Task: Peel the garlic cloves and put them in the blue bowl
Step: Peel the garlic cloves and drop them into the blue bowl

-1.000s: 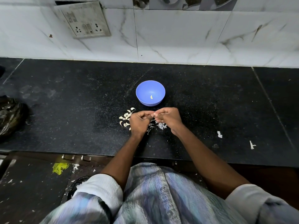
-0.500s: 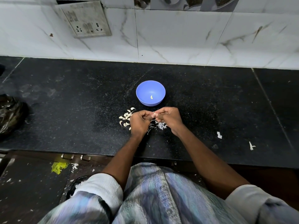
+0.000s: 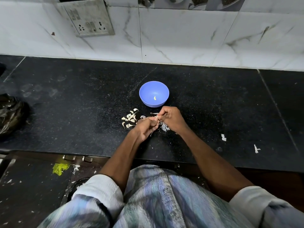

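A small blue bowl [image 3: 144, 94] stands on the black counter with one peeled garlic clove [image 3: 154, 98] inside. Just in front of it my left hand [image 3: 145, 127] and my right hand [image 3: 171, 118] meet, both pinching one small garlic clove [image 3: 156, 117] between their fingertips; the clove is mostly hidden by the fingers. Several unpeeled garlic cloves [image 3: 130, 118] lie in a loose pile to the left of my left hand. Torn bits of white garlic skin [image 3: 163, 127] lie under and between the hands.
The black stone counter [image 3: 82, 112] runs up to a white tiled wall with a socket plate [image 3: 87, 18]. A crumpled black plastic bag [image 3: 11, 114] sits at the counter's left edge. Small white scraps [image 3: 223, 137] lie to the right.
My right hand has lifted slightly up and to the right, and my left hand has turned and dropped a little lower. The bowl and the clove pile have not moved.
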`<state>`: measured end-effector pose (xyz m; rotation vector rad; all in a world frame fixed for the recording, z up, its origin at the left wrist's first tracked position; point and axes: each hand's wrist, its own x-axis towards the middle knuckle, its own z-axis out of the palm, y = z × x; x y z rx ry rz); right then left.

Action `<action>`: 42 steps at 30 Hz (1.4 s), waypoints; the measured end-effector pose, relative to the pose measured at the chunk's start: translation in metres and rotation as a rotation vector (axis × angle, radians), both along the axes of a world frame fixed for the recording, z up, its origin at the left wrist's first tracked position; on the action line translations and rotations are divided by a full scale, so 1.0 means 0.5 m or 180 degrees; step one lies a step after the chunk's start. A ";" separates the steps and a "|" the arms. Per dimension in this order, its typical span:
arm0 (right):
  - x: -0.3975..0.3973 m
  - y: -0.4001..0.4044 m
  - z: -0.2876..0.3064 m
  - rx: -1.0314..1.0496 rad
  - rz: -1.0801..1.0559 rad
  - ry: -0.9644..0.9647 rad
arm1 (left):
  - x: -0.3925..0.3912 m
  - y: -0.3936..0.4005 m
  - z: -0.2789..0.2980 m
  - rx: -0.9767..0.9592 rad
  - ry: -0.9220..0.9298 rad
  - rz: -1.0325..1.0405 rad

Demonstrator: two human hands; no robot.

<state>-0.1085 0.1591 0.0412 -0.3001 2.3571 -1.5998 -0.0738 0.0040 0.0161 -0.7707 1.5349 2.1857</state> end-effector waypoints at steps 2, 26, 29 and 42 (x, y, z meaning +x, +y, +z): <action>0.003 -0.007 -0.001 -0.0161 -0.0225 -0.0586 | 0.003 -0.004 -0.014 -0.1204 0.0812 -0.0080; -0.014 -0.018 0.017 -0.1188 -0.0831 -0.2572 | -0.004 -0.001 -0.015 -0.3137 0.2204 -0.0302; -0.010 -0.023 0.021 -0.1383 -0.0913 -0.2578 | 0.002 -0.001 -0.004 -0.3314 0.2350 -0.0228; 0.002 0.004 -0.009 -0.0857 -0.0426 -0.0681 | -0.011 0.016 0.032 0.0032 0.0056 0.0564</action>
